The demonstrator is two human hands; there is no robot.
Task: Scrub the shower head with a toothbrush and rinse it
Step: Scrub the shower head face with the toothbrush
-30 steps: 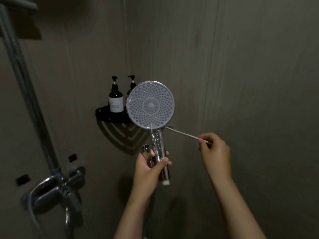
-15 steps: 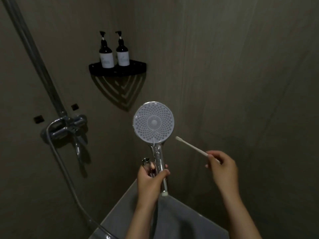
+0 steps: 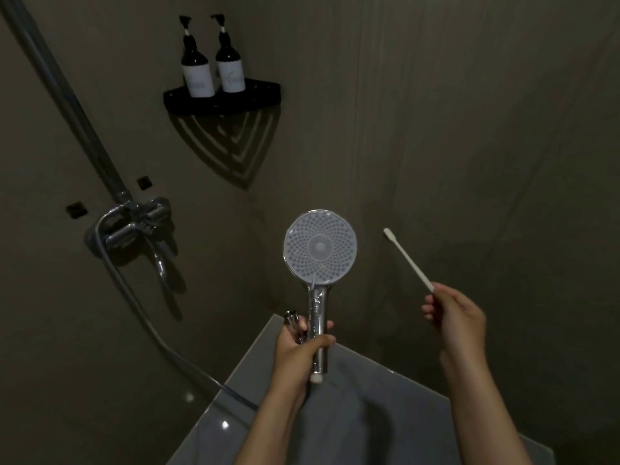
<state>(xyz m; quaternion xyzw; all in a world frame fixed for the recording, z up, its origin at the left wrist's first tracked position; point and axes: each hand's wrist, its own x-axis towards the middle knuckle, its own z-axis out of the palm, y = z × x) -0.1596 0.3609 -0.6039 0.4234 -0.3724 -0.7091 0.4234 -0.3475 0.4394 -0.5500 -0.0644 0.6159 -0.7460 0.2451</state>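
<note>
Head view: round, perforated shower head [image 3: 320,246]

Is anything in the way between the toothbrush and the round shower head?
No, nothing visible. The toothbrush is held up to the right of the shower head, not touching it, with only air between them.

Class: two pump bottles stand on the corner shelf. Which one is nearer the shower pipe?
The left bottle: it stands on the shelf's left side, toward the pipe; the other bottle is to its right.
</note>
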